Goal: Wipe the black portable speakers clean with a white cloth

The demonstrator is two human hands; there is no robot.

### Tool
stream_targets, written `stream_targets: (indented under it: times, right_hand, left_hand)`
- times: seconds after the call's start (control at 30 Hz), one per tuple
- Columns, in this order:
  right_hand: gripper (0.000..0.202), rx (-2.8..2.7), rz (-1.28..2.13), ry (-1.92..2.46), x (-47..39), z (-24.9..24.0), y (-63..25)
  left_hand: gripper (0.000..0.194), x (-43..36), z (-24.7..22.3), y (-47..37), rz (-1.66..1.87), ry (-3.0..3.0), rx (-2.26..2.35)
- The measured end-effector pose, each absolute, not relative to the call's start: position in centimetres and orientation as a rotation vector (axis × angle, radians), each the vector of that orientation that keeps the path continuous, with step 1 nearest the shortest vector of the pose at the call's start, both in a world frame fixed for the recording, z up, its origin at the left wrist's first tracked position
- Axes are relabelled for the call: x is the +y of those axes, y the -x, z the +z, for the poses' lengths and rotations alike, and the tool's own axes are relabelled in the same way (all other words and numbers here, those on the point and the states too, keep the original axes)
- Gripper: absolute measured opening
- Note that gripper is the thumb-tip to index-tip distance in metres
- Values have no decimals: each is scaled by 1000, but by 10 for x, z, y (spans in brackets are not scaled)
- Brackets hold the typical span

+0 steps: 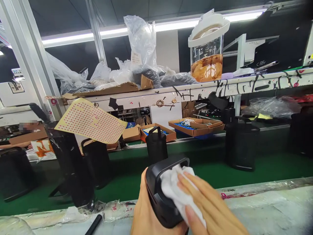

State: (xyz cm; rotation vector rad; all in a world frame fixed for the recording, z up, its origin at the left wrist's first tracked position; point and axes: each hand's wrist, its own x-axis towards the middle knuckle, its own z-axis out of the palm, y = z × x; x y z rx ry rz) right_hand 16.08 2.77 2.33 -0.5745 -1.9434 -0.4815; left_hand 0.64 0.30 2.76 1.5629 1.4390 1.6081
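My left hand (144, 209) is wrapped round a black device with a loop handle (156, 182), possibly a portable speaker, tilted so its top end faces me. A crumpled white cloth (171, 186) lies against that top, just under the handle. The fingers of my right hand (205, 199) press the cloth onto the surface, with the thumb bent over its lower part. Behind the device, a similar black device (156, 145) stands upright on the green conveyor belt (195, 163).
More black devices stand on the belt, at left (96, 163) and at right (241, 143). A yellow sheet with red dots (91, 120) hangs at left. Cardboard trays (195, 127) sit beyond the belt. On the shelf above are plastic bags (143, 42) and a jug of amber drink (206, 62).
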Motion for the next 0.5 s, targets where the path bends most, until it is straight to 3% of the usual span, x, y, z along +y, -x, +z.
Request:
stream_targets:
  times: [0.13, 0.27, 0.5]
  right_hand:
    - [41, -1959, -365, 516, 27, 33, -165]
    - [33, -1841, -11, 779, 38, 50, -189]
    - [51, -1599, 627, 1037, 40, 47, -190]
  left_hand:
    - [82, 1, 25, -10, 1603, -1540, 1501]
    - [89, 1, 24, -7, 1568, -1497, 1648]
    - [97, 0, 18, -6, 1528, -1467, 1656]
